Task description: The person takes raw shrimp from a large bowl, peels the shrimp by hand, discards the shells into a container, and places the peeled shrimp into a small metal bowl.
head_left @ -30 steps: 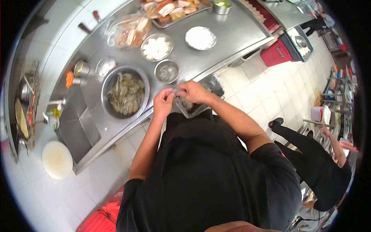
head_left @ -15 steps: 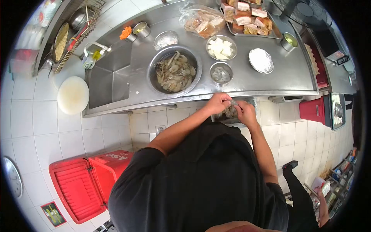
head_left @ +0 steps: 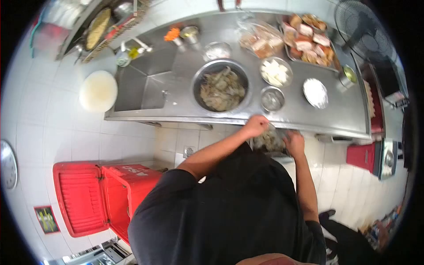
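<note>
My left hand point(head_left: 256, 126) is closed at the counter's front edge, fingertips pressed together; whatever it holds is too small to make out. To its right, my right hand point(head_left: 294, 142) hangs lower, its fingers blurred, beside a container point(head_left: 282, 154) lined with clear plastic that holds greyish shell-like scraps. On the counter, a large steel bowl point(head_left: 197, 98) is filled with raw, unpeeled shrimp point(head_left: 222, 89). A small steel bowl point(head_left: 262, 102) with pale, translucent pieces stands nearest my left hand. Behind it sits a bowl of white chunks point(head_left: 274, 72).
A sink point(head_left: 137, 95) is at the left of the steel counter point(head_left: 176, 112). A tray of meat pieces point(head_left: 309, 42), a bag of meat point(head_left: 260, 40) and a white-filled dish point(head_left: 315, 93) are rightward. A red bin point(head_left: 79, 198) stands open behind left; another person point(head_left: 349, 238) is behind right.
My hands were together at a small greyish thing; now they are apart, the right moved lower and rightward beside the container. The whole view has shifted, with the counter further right.
</note>
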`<move>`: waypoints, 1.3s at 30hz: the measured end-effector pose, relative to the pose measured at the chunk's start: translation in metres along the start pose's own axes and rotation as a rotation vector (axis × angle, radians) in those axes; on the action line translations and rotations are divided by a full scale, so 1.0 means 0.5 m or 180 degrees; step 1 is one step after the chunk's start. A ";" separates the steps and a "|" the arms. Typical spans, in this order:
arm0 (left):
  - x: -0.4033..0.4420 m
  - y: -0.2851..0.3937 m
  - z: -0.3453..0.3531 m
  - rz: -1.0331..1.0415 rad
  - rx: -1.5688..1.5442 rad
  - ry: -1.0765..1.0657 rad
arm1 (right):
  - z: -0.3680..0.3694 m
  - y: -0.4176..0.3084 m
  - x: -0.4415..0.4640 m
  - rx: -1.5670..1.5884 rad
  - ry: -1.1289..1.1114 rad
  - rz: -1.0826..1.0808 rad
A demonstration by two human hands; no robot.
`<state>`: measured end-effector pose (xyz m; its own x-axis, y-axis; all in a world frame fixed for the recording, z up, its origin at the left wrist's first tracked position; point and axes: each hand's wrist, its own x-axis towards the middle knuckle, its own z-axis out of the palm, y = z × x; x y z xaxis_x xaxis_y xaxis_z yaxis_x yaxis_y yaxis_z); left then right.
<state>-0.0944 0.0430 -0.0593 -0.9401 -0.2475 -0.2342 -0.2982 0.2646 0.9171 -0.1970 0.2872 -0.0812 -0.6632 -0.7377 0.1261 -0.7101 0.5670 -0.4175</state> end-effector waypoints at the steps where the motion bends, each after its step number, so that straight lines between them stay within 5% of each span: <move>1: 0.002 -0.002 0.003 0.0028 0.0032 0.0013 | -0.010 -0.020 0.014 0.0102 0.0044 0.0013; 5: 0.012 -0.022 0.026 -0.0254 -0.0544 -0.0119 | -0.092 -0.156 0.054 0.0877 0.0480 -0.0251; 18: 0.006 0.051 0.005 -0.0777 -0.0604 -0.0620 | -0.006 -0.144 0.070 0.0516 0.0617 -0.0226; 25: -0.005 0.050 0.016 -0.0564 -0.0693 -0.0480 | 0.012 -0.116 0.055 0.2370 0.0214 0.1268; 30: 0.001 0.020 0.028 -0.0298 -0.0470 -0.0440 | -0.030 -0.160 0.050 0.1322 0.0804 -0.0061; 33: -0.004 0.017 0.038 -0.0171 -0.0526 -0.0424 | -0.002 -0.137 0.050 0.1146 0.0755 0.0064; 39: -0.019 0.044 0.025 0.0069 -0.0072 -0.0293 | 0.033 -0.109 0.048 0.3924 0.0234 0.2255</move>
<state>-0.0943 0.0628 -0.0412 -0.9579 -0.1549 -0.2418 -0.2746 0.2476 0.9291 -0.1703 0.2323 -0.0702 -0.8234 -0.3955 -0.4070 0.4031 0.0973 -0.9100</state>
